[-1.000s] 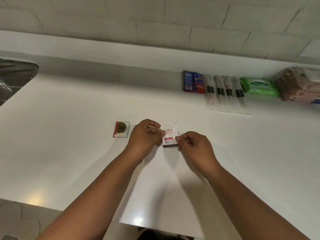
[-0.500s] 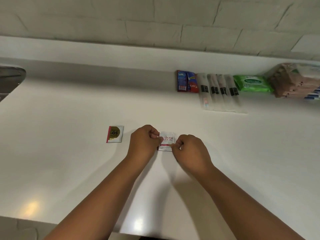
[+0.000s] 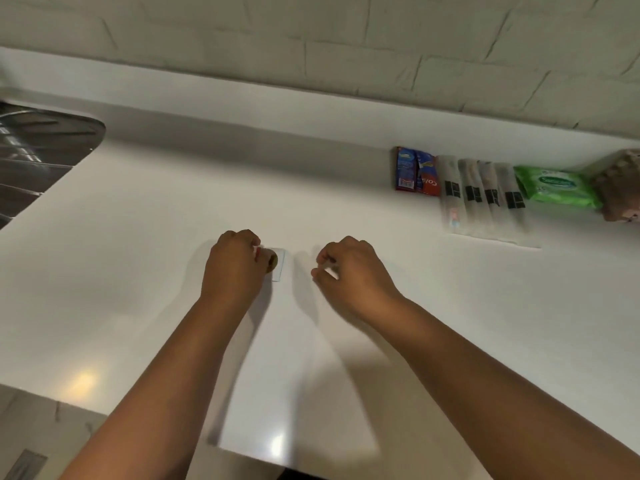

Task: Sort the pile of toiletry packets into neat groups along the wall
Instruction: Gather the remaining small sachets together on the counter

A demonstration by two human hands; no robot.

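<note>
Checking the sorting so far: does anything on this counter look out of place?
Yes. One small white sachet with a gold circle lies mid-counter under the left hand, apart from the wall row: red-blue toothpaste packets, clear sleeves, green wipes pack.

The counter (image 3: 138, 271) is plain glossy white, with a warm yellowish glare spot near its left front edge. The wall (image 3: 311, 46) behind is pale grey-beige tile in a brick pattern with darker joints. At far left the sink (image 3: 38, 150) is dull silver steel with ribbed streaks. Along the wall on the right, two toothpaste packets (image 3: 417, 171) are dark blue and red with white lettering. Beside them, four clear frosted sleeves (image 3: 485, 199) each carry a small black label. The wipes pack (image 3: 554, 185) is bright green with a white and darker green label. At far right the stack (image 3: 620, 185) is brownish.
</note>
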